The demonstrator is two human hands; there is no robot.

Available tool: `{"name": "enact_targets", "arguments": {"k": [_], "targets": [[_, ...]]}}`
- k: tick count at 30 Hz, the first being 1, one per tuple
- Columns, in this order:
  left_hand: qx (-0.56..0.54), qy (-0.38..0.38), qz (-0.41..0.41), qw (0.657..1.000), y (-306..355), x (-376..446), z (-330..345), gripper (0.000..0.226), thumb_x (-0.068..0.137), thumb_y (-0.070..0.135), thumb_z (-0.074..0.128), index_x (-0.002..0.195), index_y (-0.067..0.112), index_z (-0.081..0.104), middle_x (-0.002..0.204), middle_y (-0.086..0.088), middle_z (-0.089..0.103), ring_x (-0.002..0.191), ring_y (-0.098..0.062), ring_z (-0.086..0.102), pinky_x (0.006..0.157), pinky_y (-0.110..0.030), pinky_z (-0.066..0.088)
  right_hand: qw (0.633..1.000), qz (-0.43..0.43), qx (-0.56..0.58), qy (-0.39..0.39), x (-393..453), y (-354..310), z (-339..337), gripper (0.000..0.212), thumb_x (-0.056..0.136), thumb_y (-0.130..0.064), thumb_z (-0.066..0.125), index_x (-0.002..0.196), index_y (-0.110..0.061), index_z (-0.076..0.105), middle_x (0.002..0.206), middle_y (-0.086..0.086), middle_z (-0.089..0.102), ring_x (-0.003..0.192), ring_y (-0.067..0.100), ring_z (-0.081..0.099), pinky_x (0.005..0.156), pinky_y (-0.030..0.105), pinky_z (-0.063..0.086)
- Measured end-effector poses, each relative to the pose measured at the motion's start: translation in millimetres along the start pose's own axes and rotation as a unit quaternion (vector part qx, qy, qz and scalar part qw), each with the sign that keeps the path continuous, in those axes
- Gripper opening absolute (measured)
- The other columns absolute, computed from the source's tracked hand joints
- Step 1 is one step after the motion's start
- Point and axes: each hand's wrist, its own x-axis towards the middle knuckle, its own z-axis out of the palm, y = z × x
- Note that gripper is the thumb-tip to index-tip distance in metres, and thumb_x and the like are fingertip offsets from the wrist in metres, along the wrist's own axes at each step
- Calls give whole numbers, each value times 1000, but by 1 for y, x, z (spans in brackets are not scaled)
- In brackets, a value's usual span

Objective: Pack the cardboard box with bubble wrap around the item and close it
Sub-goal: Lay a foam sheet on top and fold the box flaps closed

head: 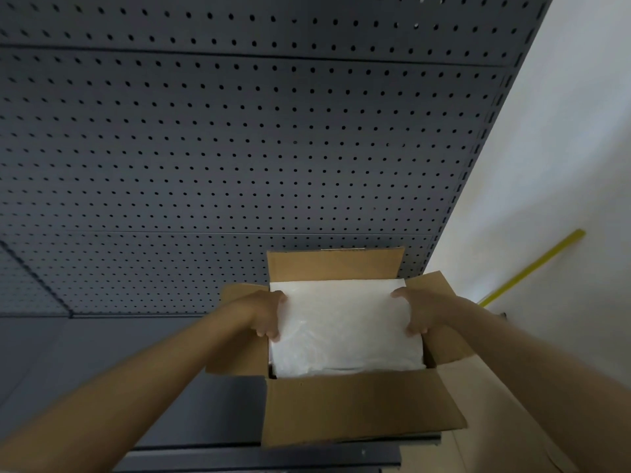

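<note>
An open brown cardboard box [358, 407] stands on a dark grey shelf, all its flaps folded outward. A white sheet of bubble wrap [343, 326] fills the box opening and hides whatever lies under it. My left hand [266, 314] grips the wrap's left edge, fingers curled over it. Over on the opposite edge, my right hand [418, 310] holds the wrap the same way. Both forearms reach in from the bottom of the view.
A dark grey pegboard panel [239, 148] rises directly behind the box. A white wall [563, 148] lies to the right, with a yellow strip [536, 268] leaning across it. The shelf's front lip [273, 455] runs below the box.
</note>
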Motion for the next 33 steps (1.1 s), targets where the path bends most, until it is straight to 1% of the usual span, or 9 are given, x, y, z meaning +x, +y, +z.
{"name": "enact_targets", "arguments": {"k": [2, 4, 6, 9, 13, 18, 22, 26, 33], "targets": [[34, -1, -11, 999, 4, 2, -1, 93, 78, 19, 73, 150, 20, 14, 118, -12, 63, 83, -18, 61, 76, -27, 51, 1000, 4, -17, -13, 2, -1, -2, 93, 68, -36, 75, 145, -27, 24, 119, 15, 62, 92, 23, 65, 87, 39, 57], [82, 12, -17, 996, 7, 3, -2, 91, 78, 23, 74, 150, 17, 19, 136, -11, 51, 108, -22, 58, 88, -28, 48, 998, -8, -61, 10, 5, 1, -3, 95, 66, -50, 74, 145, -30, 26, 129, 10, 54, 107, 22, 57, 96, 39, 50], [104, 41, -17, 994, 10, 4, -3, 85, 79, 27, 73, 149, 17, 24, 148, -10, 35, 130, -26, 41, 103, -31, 40, 992, -25, -119, 25, 5, 0, -4, 97, 66, -57, 73, 146, -30, 25, 141, 6, 42, 125, 24, 43, 107, 37, 39], [78, 76, 14, 994, 16, 4, -5, 86, 80, 33, 71, 149, 22, 21, 154, -10, 15, 141, -31, 19, 113, -40, 27, 975, -47, -209, 64, -2, -9, -7, 95, 69, -58, 72, 146, -25, 28, 143, 10, 32, 132, 28, 30, 109, 37, 32], [97, 29, 53, 993, 24, 7, 5, 107, 75, 48, 72, 152, 26, 0, 158, -7, -6, 145, -31, -4, 118, -47, 12, 982, -95, -153, 57, -9, -21, -5, 104, 66, -56, 77, 148, -21, 23, 150, 7, 19, 138, 26, 16, 114, 37, 22], [124, 2, 51, 991, 22, 16, 20, 119, 70, 54, 73, 151, 24, -8, 158, -9, -13, 146, -32, -10, 118, -46, 3, 981, -140, -123, 48, -6, -21, 2, 108, 66, -50, 80, 149, -26, 14, 144, 1, 20, 136, 20, 17, 111, 27, 17], [132, -1, 50, 990, 21, 22, 25, 119, 70, 54, 74, 151, 24, -8, 159, -9, -12, 146, -32, -11, 118, -47, 4, 984, -131, -116, 17, 2, -17, 6, 119, 59, -54, 82, 149, -32, 8, 150, 0, 16, 138, 23, 17, 113, 36, 24], [139, -11, 49, 989, 22, 28, 29, 118, 70, 53, 74, 151, 22, -5, 158, -9, -6, 146, -34, -7, 118, -48, 9, 977, -121, -173, -13, 7, -24, 17, 124, 62, -50, 82, 151, -34, -3, 156, 5, 6, 142, 28, 13, 115, 41, 20], [162, -17, 44, 986, 26, 33, 35, 119, 70, 48, 76, 151, 19, -7, 158, -11, -6, 145, -37, -2, 117, -47, 16, 974, -128, -184, -36, 19, -27, 27, 129, 63, -45, 83, 149, -35, -14, 157, 8, 0, 142, 29, 15, 115, 41, 21]]}}
